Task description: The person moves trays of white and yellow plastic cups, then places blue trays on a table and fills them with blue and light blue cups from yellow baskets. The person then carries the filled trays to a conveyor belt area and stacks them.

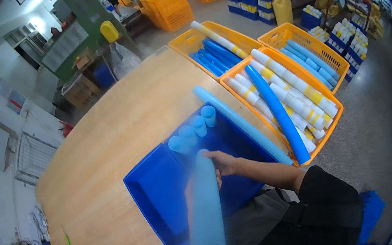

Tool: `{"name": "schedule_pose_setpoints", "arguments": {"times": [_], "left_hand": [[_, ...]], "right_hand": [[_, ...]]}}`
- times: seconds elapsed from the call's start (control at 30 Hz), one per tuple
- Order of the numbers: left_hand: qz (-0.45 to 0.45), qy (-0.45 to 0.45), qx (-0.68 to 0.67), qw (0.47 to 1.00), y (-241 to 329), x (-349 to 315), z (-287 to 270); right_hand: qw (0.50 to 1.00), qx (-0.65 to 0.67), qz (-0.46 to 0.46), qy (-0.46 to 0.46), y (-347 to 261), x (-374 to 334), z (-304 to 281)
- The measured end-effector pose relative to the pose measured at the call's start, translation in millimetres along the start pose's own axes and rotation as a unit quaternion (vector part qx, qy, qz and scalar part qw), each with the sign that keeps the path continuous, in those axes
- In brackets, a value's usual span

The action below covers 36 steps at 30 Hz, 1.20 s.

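A long light-blue stack of nested cups (204,212) rises from the lower edge, its far end over the blue tray (152,205). At that far end, the fingers of my right hand (223,163) are closed around the rim. My left hand (219,180) is mostly hidden behind the stack; fingertips curl around its right side. Just beyond, several short light-blue cup stacks (199,125) stand upright in a row in the tray. Along the tray's right side lies another long light-blue stack (242,123).
The tray rests on a wooden table (104,151). At right, an orange crate (328,125) holds white and yellow rolls, with a dark-blue roll (278,115) on top. Behind are crates of blue rolls (216,54) and light-blue rolls (310,64). A green-handled tool (68,241) lies near the left edge.
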<state>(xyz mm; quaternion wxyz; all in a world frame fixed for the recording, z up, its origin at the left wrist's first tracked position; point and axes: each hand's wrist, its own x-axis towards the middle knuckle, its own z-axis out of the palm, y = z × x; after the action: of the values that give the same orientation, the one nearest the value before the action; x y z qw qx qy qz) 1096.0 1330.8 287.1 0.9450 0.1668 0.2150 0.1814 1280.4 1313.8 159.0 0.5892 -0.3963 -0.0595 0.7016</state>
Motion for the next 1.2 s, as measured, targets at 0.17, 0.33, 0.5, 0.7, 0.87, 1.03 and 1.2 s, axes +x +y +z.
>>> {"name": "schedule_pose_setpoints", "arguments": {"times": [0.17,0.33,0.5,0.7,0.87,1.03,1.2], "left_hand": [[-0.012,0.067,-0.040,0.997,-19,8,19],[-0.070,0.003,-0.125,0.990,-10,11,8],[-0.141,-0.051,-0.212,0.966,-6,9,-7],[-0.113,-0.025,-0.179,0.977,-7,-2,-4],[-0.076,0.082,-0.134,0.985,-10,-8,-12],[-0.112,0.062,-0.178,0.976,-12,-13,-12],[-0.043,0.074,-0.086,0.993,-10,-21,-1]], "right_hand": [[0.957,0.214,-0.101,0.168,-37,1,-33],[0.993,0.105,0.050,-0.011,-22,-35,-18],[1.000,0.028,-0.005,-0.009,-26,-30,3],[0.988,0.134,-0.041,0.065,-29,-14,-13],[0.997,-0.005,0.044,-0.068,8,-27,-6],[0.998,0.046,0.046,-0.011,6,-6,6],[0.981,0.195,0.000,-0.002,8,5,-2]]}}
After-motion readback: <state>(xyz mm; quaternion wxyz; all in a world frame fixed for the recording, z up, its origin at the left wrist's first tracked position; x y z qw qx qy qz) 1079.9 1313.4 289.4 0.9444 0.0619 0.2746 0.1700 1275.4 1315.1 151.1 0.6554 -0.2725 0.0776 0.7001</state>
